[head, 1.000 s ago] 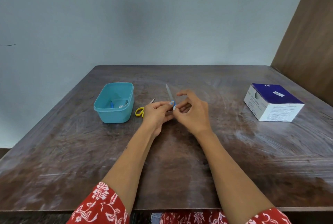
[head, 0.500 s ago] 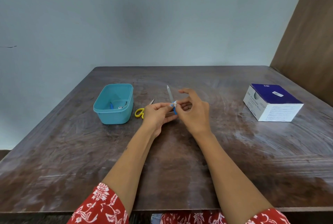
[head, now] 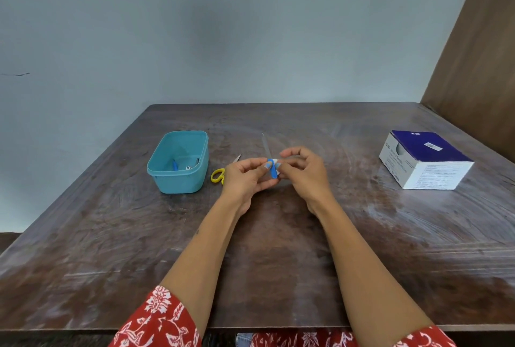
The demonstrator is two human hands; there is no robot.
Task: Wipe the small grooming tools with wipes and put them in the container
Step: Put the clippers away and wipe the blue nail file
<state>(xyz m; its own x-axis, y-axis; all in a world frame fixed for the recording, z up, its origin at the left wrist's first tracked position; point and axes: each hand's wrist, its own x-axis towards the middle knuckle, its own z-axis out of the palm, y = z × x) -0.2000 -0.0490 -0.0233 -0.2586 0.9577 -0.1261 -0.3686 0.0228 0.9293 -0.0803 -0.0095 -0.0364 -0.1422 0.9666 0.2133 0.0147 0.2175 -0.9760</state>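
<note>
My left hand (head: pixel 246 178) pinches the blue handle of a nail file (head: pixel 272 168) whose thin metal blade points up and away. My right hand (head: pixel 305 172) presses a small white wipe (head: pixel 277 162) against the file just above the handle. Both hands meet over the middle of the brown table (head: pixel 278 249). A teal container (head: pixel 178 162) stands to the left with a few small tools inside. Yellow-handled scissors (head: pixel 218 174) lie between the container and my left hand, partly hidden behind it.
A blue and white box of wipes (head: pixel 423 159) sits at the far right of the table. A brown wooden panel (head: pixel 473 54) rises at the right behind it. The wall is pale blue.
The right hand's wipe has slid down the file's blade toward the blue handle. My left hand keeps its hold on the handle. The view shifted slightly.
</note>
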